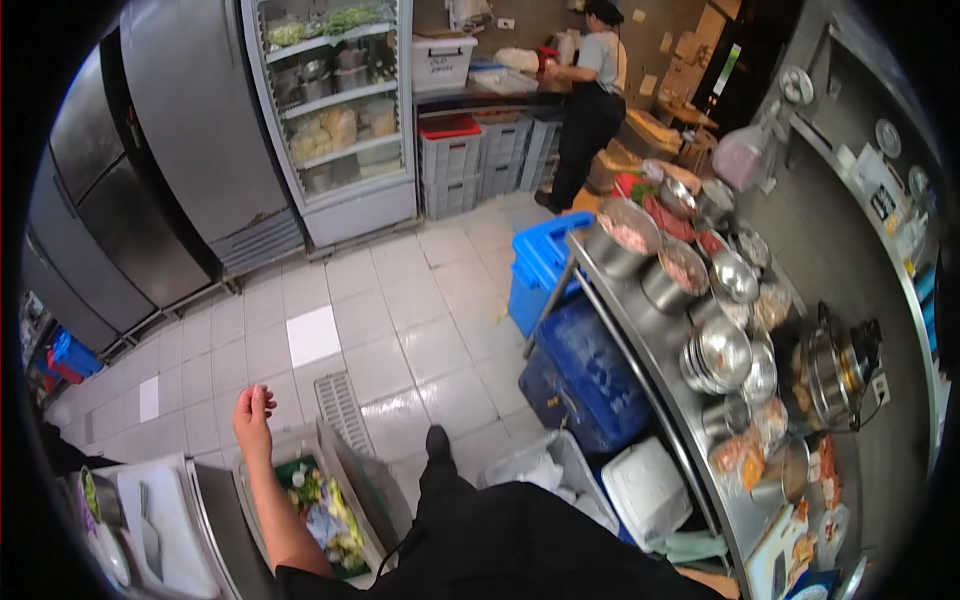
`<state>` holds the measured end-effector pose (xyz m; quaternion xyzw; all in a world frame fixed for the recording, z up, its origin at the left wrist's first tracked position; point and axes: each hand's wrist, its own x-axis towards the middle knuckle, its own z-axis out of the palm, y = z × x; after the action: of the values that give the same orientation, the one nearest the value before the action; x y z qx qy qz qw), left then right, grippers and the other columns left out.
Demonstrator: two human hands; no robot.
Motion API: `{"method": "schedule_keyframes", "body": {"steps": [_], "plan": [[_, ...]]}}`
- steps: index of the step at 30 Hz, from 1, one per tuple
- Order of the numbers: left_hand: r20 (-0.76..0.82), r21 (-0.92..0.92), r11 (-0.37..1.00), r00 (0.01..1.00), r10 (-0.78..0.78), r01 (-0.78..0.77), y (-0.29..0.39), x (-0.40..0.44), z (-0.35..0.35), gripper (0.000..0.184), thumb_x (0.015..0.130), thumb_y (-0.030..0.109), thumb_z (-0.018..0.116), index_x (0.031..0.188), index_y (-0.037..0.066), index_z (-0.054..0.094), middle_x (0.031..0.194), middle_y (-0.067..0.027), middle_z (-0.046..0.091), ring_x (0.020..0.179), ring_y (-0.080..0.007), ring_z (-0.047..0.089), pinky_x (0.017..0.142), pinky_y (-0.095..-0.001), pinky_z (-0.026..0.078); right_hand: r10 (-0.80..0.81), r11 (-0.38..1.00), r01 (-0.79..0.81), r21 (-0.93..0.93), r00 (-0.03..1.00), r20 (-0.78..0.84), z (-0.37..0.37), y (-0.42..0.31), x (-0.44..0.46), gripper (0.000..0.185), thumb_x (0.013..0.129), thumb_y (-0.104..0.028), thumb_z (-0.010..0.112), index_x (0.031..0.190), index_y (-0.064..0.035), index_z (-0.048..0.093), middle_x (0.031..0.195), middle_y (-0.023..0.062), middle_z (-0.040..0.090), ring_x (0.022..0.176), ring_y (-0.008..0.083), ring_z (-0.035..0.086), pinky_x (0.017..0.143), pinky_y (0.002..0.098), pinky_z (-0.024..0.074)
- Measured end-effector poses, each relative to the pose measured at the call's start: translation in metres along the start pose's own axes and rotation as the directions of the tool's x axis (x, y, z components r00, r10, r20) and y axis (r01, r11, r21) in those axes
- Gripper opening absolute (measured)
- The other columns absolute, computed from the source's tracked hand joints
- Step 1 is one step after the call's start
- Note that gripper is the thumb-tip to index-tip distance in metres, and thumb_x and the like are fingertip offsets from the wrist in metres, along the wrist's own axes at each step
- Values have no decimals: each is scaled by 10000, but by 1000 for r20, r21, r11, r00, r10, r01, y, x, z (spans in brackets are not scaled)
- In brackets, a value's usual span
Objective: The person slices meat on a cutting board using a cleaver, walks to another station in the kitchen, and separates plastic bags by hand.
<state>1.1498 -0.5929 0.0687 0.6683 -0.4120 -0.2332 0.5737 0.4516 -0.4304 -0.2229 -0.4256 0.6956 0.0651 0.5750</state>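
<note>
My left hand (255,405) is stretched forward over the tiled floor, its fingers loosely curled with nothing visible in them. Below that forearm stands a bin (375,545) holding vegetable scraps (328,515) and crumpled waste. Beside the arm, a knife (149,535) lies on a white cutting board (170,500), near a metal pot (102,497) with green and purple contents. Only a sliver of my right arm (712,581) shows at the bottom edge, by the steel table; my right hand is out of view.
On the right, a steel table (625,290) carries metal bowls, pots of meat and bags. Blue bins (590,375) and a grey tub (570,450) sit under and beside it. A co-worker (590,100) stands at the back counter. Fridges (200,130) line the left wall; a drain grate (343,410) crosses the floor.
</note>
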Motion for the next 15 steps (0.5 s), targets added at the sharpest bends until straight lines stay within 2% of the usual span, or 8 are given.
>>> {"method": "schedule_keyframes", "body": {"steps": [2,5,7,8,10,12,14,15], "plan": [[4,-11,1000,1000,-3,3,-13,65,7,315,1068,342,588,1083,50,703,886,-20,700,753,-95,647,653,-254,475,34,999,-33,14,998,-50,-24,-42,9,325,990,-336,614,1151,-61,680,1018,83,735,855,224,682,765,388,550],[53,53,994,994,-97,94,-12,147,24,309,1061,334,598,1068,45,706,865,-28,694,741,-98,643,641,-263,484,58,997,-50,66,991,-118,-62,-110,20,323,991,-334,613,1153,-62,677,1016,84,735,856,225,686,760,389,552],[139,190,978,984,-111,83,-12,202,46,314,1054,325,607,1062,27,706,863,-40,694,738,-125,648,656,-274,505,62,994,-47,98,985,-159,-87,-154,27,321,991,-333,612,1154,-62,675,1015,84,734,856,227,688,757,389,554],[140,177,980,983,-117,91,-15,227,61,314,1054,325,607,1062,27,706,863,-40,694,738,-125,648,656,-274,505,60,993,-41,110,982,-179,-99,-175,33,321,992,-332,612,1155,-63,674,1014,84,734,857,227,689,755,389,554],[270,140,990,962,-45,8,-17,271,92,313,1036,306,629,1049,3,704,843,-63,692,740,-144,650,690,-301,534,56,991,-29,131,976,-208,-118,-209,43,319,993,-331,612,1156,-63,672,1013,84,734,857,229,691,752,389,556],[399,266,960,917,-29,-85,-7,306,125,318,1015,304,652,1049,-8,703,862,-114,716,770,-200,675,736,-339,551,48,990,-16,141,973,-227,-134,-241,60,317,993,-330,611,1157,-64,670,1012,85,734,857,230,693,749,390,557],[505,380,902,863,-16,-206,2,335,164,322,994,327,674,1074,18,720,966,-167,754,886,-296,717,794,-381,555,47,987,-9,159,970,-237,-144,-268,79,316,994,-328,610,1158,-65,668,1010,85,733,858,231,695,746,390,559],[544,395,897,837,-52,-200,9,346,187,323,989,334,680,1085,30,725,969,-160,757,892,-287,725,794,-380,558,52,986,-11,169,969,-240,-148,-279,89,315,994,-328,610,1159,-65,667,1010,85,733,858,232,696,744,390,559]]}}
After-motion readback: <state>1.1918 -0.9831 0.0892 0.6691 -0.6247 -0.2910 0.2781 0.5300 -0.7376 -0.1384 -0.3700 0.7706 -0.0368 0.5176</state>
